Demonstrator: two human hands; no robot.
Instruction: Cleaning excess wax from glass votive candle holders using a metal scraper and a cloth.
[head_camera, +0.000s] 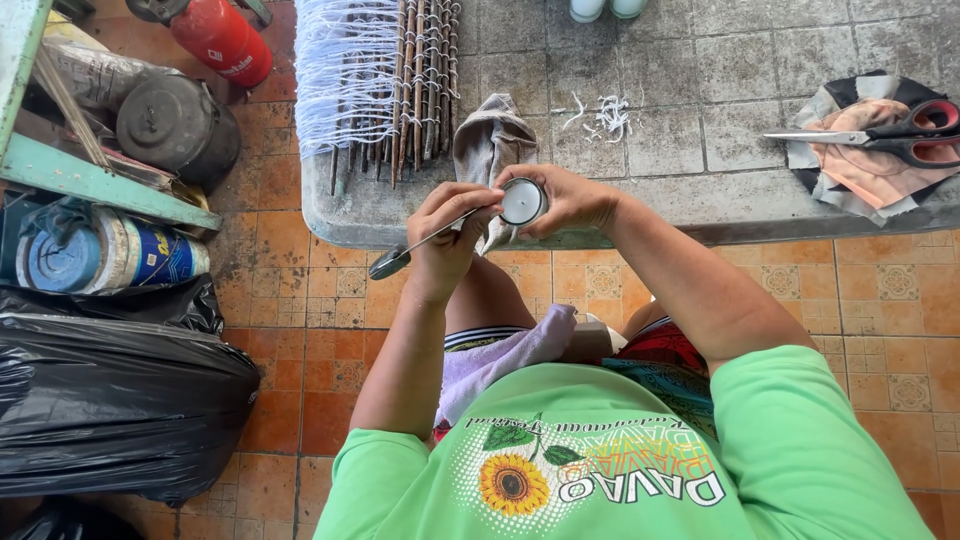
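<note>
My right hand (565, 200) holds a small round white container (522, 201), tilted toward me, at the front edge of the grey stone bench (700, 190). My left hand (445, 235) grips a metal spoon (400, 255) by the middle; its bowl points down-left and its handle tip touches the container's white face. Both hands meet just above my knees. A grey cloth (490, 140) lies on the bench right behind the hands.
A rack of brown sticks strung with white threads (385, 75) lies on the bench, with thread scraps (605, 115) beside it. Scissors (880, 138) rest on cloth pieces at right. Left: a red cylinder (220, 40), dark kettle (175, 125), tin (110, 258), black bags (110, 400).
</note>
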